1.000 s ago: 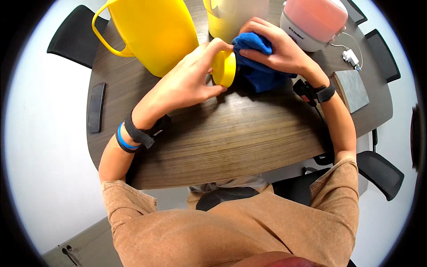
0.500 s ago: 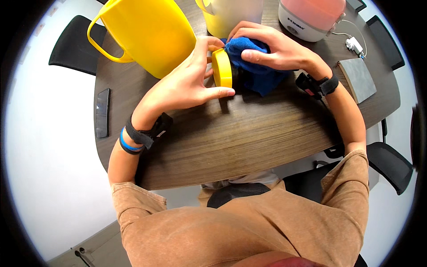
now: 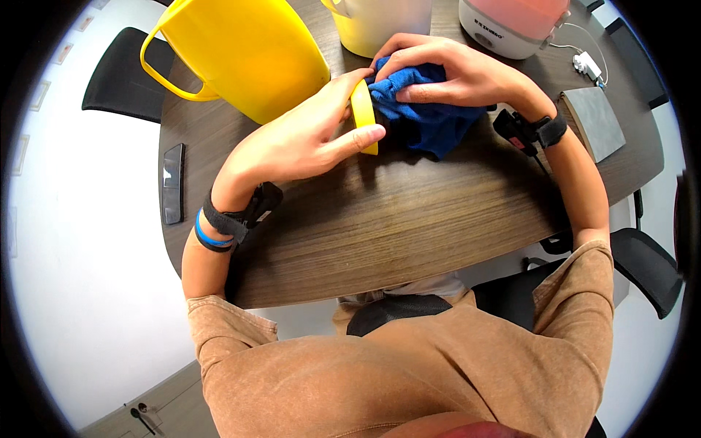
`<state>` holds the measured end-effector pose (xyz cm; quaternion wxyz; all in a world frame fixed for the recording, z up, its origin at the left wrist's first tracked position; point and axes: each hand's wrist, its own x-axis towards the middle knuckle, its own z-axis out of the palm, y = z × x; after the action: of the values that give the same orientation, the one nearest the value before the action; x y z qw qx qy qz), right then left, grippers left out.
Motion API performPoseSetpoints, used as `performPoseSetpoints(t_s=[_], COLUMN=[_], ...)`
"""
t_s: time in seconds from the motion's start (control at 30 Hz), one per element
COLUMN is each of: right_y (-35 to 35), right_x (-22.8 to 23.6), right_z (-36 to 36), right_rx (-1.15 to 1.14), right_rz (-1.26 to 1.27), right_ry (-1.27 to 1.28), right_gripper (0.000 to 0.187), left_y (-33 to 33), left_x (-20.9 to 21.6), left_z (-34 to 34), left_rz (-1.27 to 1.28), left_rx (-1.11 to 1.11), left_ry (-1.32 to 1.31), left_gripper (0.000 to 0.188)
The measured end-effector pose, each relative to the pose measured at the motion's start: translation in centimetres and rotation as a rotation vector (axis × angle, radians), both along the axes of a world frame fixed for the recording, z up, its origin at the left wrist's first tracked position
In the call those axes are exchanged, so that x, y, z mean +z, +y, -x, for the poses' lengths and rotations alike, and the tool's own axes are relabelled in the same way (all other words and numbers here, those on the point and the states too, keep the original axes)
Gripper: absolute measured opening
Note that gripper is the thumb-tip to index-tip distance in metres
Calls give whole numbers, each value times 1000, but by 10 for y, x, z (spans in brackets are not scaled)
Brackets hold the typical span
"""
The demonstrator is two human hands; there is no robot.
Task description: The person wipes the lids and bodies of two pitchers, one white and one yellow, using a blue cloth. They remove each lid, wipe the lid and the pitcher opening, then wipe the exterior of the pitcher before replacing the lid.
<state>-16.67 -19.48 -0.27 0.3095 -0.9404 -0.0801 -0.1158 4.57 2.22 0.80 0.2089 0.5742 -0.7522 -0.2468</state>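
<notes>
My left hand [image 3: 296,142] grips a round yellow lid [image 3: 364,109] above the table, thumb along its near edge and fingers at its far side. The lid stands tilted, almost edge-on. Bunched in my right hand [image 3: 464,73] is a blue cloth [image 3: 438,128], pressed against the lid's right side, its lower folds hanging toward the tabletop. The cloth hides that side of the lid. Just beyond my left hand is a large yellow pitcher [image 3: 244,55] with a loop handle. A second pitcher [image 3: 383,25], yellow and greyish, is behind the cloth.
On the dark wood table [image 3: 350,226] lie a phone [image 3: 173,182] at the left and a grey notebook [image 3: 594,123] at the right. A pink and white appliance [image 3: 511,25] stands far right, near a white plug [image 3: 586,66] with its cord. Black chairs [image 3: 128,77] surround the table.
The lid has turned more edge-on, and the black part at its right no longer shows. My left thumb has shifted up across its edge. Both hands keep their holds.
</notes>
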Motion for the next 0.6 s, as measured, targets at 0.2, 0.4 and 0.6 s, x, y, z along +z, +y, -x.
performPoseSetpoints(t_s=[0.2,0.4,0.6], right_y=[6,8,8], right_x=[-6,-1,2], right_z=[-2,-2,0], right_rx=[-140,-54,5], right_rz=[94,34,46], right_ry=[14,-62,-32], right_gripper=[34,42,46], left_y=[2,-1,2], left_x=[0,-3,0], left_z=[-1,3,11], left_rz=[22,177,140], left_rx=[-1,66,94], left_ry=[35,-34,-78], left_gripper=[85,90,95])
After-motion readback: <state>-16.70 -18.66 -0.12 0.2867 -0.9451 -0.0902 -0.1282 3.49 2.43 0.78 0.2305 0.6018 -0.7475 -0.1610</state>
